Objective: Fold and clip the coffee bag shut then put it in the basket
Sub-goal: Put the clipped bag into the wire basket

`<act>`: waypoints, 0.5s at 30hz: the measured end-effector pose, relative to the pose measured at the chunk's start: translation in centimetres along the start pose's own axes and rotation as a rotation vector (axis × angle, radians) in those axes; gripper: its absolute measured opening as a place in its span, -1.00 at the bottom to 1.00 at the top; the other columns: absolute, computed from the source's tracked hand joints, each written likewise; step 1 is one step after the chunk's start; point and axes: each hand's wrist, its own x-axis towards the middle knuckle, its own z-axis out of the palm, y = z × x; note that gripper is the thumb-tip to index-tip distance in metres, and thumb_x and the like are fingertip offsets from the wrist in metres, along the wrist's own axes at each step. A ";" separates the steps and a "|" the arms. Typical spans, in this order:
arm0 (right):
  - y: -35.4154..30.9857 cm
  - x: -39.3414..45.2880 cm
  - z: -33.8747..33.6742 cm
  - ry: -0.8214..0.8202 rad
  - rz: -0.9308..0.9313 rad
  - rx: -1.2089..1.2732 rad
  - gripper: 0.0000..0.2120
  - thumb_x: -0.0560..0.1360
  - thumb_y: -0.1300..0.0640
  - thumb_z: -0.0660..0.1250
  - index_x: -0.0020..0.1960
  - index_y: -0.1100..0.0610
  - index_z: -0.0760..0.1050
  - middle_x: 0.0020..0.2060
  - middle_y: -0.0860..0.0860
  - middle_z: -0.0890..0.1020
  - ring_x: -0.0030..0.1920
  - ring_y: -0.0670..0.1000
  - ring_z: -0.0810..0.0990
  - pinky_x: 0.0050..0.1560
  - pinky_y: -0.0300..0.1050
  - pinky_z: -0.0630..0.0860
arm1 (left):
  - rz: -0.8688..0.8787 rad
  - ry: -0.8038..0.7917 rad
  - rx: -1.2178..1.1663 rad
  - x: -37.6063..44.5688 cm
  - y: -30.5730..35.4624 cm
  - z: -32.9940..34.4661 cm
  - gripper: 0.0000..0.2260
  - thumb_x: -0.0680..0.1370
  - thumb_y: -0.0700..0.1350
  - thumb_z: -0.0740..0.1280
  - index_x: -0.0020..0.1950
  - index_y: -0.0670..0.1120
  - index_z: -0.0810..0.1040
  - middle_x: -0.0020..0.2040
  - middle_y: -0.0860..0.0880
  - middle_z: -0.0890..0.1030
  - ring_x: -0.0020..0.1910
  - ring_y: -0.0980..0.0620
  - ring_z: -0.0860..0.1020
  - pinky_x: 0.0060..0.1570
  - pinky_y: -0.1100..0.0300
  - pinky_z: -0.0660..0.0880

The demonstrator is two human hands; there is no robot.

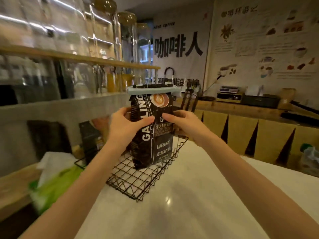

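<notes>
A black coffee bag (159,145) with white lettering stands upright, its bottom inside the black wire basket (138,183) on the white counter. A pale blue clip (152,90) runs across the bag's folded top. My left hand (126,125) grips the bag's left side, thumb on the front. My right hand (185,122) grips its right side, thumb also on the front. Whether the bag's bottom rests on the basket floor or hangs just above it, I cannot tell.
A green tissue pack (51,180) with a white tissue sticking out lies left of the basket. A dark box (89,135) stands behind the basket. Shelves of glass jars (72,54) fill the left. A wooden counter (259,133) runs along the right.
</notes>
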 end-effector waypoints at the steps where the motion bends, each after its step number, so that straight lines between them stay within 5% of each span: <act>1: 0.3 0.8 1.5 -0.020 0.012 0.003 -0.80 0.42 -0.04 0.37 -0.05 0.01 0.43 -0.19 -0.14 0.60 -0.27 -0.23 0.56 -0.40 -0.36 0.50 | -0.003 0.049 0.030 0.3 -0.7 -1.0 -0.53 0.24 -0.08 0.53 0.09 -0.08 0.48 -0.06 0.05 0.61 -0.10 0.13 0.58 -0.14 0.22 0.53; 6: 2.1 4.3 8.6 -0.078 0.022 0.002 -0.86 0.45 -0.08 0.31 -0.18 -0.03 0.42 -0.17 -0.08 0.62 -0.22 -0.13 0.57 -0.23 -0.25 0.51 | -0.011 0.253 0.153 1.5 -4.8 -4.7 -0.49 0.24 -0.04 0.53 0.14 -0.10 0.49 0.07 -0.04 0.62 -0.03 0.09 0.57 -0.03 0.18 0.51; 9: 3.4 6.0 12.0 -0.101 0.041 0.018 -0.59 0.42 -0.12 0.32 0.13 0.12 0.46 0.06 0.05 0.63 0.03 0.04 0.60 0.13 0.04 0.54 | -0.031 0.342 0.235 2.2 -7.2 -6.2 -0.46 0.23 -0.01 0.54 0.15 -0.10 0.48 0.09 -0.05 0.62 0.00 0.08 0.56 0.04 0.12 0.51; 12: 5.0 6.8 14.0 -0.110 0.035 0.058 -0.59 0.45 -0.03 0.32 0.21 0.18 0.44 -0.07 -0.03 0.61 -0.06 -0.02 0.58 0.03 -0.09 0.54 | -0.069 0.374 0.252 2.5 -9.5 -7.3 -0.43 0.24 -0.02 0.54 0.18 -0.12 0.46 0.07 -0.02 0.60 0.00 0.08 0.55 -0.01 0.15 0.51; 15: 6.6 7.6 15.2 -0.126 0.054 0.064 -0.54 0.42 -0.02 0.36 0.22 0.21 0.43 0.08 0.09 0.61 0.02 0.03 0.60 -0.03 -0.14 0.55 | -0.108 0.396 0.224 2.9 -11.4 -7.9 -0.43 0.23 -0.02 0.54 0.17 -0.11 0.46 0.08 -0.07 0.61 0.00 0.03 0.58 0.03 0.03 0.55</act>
